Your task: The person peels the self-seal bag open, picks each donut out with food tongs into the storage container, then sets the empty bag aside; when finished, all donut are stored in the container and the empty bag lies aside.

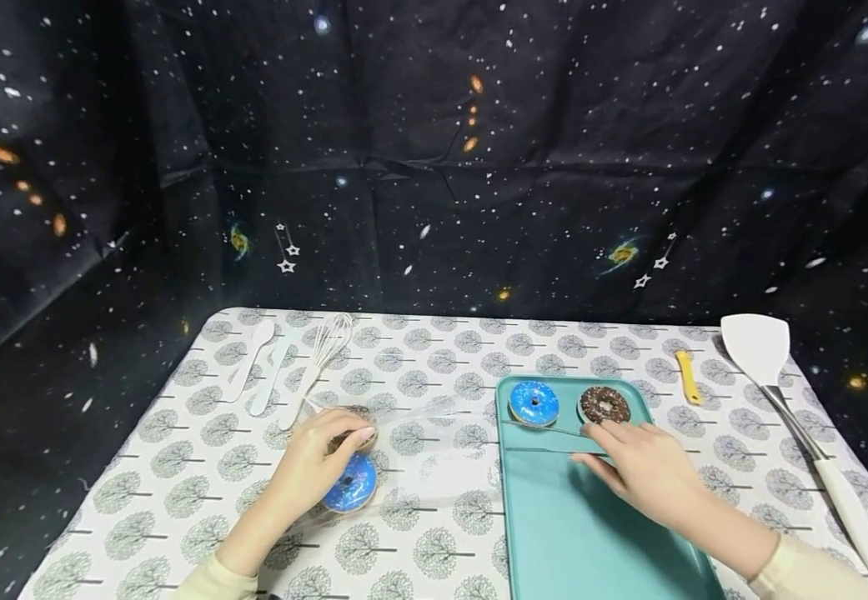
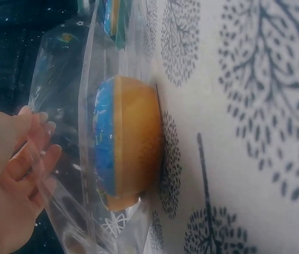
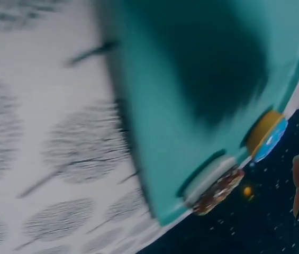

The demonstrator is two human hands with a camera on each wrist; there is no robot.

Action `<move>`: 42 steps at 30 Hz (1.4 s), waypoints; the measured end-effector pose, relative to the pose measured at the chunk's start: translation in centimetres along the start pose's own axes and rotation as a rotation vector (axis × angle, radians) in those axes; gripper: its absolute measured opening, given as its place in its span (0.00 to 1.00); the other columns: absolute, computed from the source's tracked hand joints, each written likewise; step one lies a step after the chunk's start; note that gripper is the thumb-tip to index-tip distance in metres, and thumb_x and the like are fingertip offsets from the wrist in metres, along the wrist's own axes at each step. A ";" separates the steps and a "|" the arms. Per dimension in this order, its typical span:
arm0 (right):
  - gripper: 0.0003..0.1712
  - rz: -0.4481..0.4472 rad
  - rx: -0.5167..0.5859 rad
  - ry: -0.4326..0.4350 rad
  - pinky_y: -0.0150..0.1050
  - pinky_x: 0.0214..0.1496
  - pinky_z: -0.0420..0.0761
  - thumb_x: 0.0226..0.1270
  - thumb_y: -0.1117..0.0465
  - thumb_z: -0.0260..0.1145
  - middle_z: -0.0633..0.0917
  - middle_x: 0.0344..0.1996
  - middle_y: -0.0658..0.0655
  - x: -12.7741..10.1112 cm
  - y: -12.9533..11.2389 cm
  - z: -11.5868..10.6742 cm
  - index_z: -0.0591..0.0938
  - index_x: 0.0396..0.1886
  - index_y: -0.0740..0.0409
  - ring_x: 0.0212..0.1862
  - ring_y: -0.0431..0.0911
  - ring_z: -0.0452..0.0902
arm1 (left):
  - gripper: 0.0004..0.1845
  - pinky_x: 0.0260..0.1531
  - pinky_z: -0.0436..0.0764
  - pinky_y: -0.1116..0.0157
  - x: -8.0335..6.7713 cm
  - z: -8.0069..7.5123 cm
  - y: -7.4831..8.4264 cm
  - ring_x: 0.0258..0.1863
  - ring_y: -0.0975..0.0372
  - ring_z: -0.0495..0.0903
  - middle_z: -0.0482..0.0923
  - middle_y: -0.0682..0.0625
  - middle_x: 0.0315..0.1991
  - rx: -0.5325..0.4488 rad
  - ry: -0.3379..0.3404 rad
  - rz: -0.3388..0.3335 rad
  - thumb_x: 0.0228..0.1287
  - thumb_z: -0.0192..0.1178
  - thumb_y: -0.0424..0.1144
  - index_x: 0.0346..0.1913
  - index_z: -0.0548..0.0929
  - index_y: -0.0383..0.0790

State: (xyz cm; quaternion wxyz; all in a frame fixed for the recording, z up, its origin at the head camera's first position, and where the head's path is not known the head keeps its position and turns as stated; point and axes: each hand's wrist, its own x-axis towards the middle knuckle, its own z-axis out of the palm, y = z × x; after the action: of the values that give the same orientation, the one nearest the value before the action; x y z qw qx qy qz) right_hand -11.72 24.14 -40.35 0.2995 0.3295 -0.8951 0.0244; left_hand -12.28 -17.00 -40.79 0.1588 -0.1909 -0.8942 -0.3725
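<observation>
A clear plastic bag (image 1: 434,467) lies on the tree-print tablecloth, its mouth reaching onto the teal tray (image 1: 576,533). Inside it are a blue-iced donut (image 1: 349,483) and a brown donut (image 1: 358,414). My left hand (image 1: 351,429) curls over the bag at the brown donut. In the left wrist view its fingers (image 2: 33,143) touch the film (image 2: 70,69) beside the blue donut (image 2: 128,159). My right hand (image 1: 599,442) rests on the tray with fingers straight at the bag's mouth, just below a chocolate donut (image 1: 604,404). A second blue donut (image 1: 534,402) sits beside that one. The blurred right wrist view shows the tray (image 3: 191,63) and both its donuts.
A white spatula (image 1: 760,346) with a long handle lies along the right edge, and a small yellow tool (image 1: 687,377) lies beside the tray. A whisk (image 1: 324,350) and white spoons (image 1: 253,358) lie at the back left. Dark starry cloth hangs behind the table.
</observation>
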 end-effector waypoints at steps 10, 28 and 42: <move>0.17 -0.165 0.081 -0.053 0.30 0.18 0.67 0.53 0.43 0.69 0.73 0.18 0.42 4.5 -2.4 1.7 0.78 0.31 0.50 0.18 0.37 0.67 | 0.04 0.46 0.80 0.64 0.0 -0.1 0.0 0.44 0.67 0.79 0.82 0.62 0.38 0.003 -0.002 -0.005 0.60 0.63 0.41 0.37 0.86 0.49; 0.22 -0.191 0.231 -0.373 0.28 0.25 0.70 0.64 0.38 0.57 0.72 0.22 0.41 9.7 -6.1 5.4 0.79 0.40 0.50 0.23 0.34 0.65 | 0.06 0.51 0.78 0.60 0.4 0.0 0.3 0.46 0.63 0.79 0.83 0.58 0.40 -0.019 -0.016 -0.013 0.61 0.62 0.41 0.38 0.86 0.45; 0.29 -0.100 0.505 -0.563 0.37 0.47 0.80 0.68 0.38 0.51 0.82 0.43 0.48 10.0 -3.6 4.8 0.76 0.57 0.53 0.42 0.38 0.77 | 0.07 0.56 0.75 0.57 0.2 0.0 -0.1 0.48 0.61 0.79 0.83 0.56 0.40 -0.030 -0.025 -0.023 0.63 0.60 0.40 0.39 0.85 0.44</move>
State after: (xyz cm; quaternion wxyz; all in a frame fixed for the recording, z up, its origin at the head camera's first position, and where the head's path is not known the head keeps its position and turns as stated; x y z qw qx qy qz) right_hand -18.10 14.39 -39.32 -0.0478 0.4299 -0.8910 0.1381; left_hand -12.49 -16.98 -40.76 0.1404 -0.1878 -0.8925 -0.3853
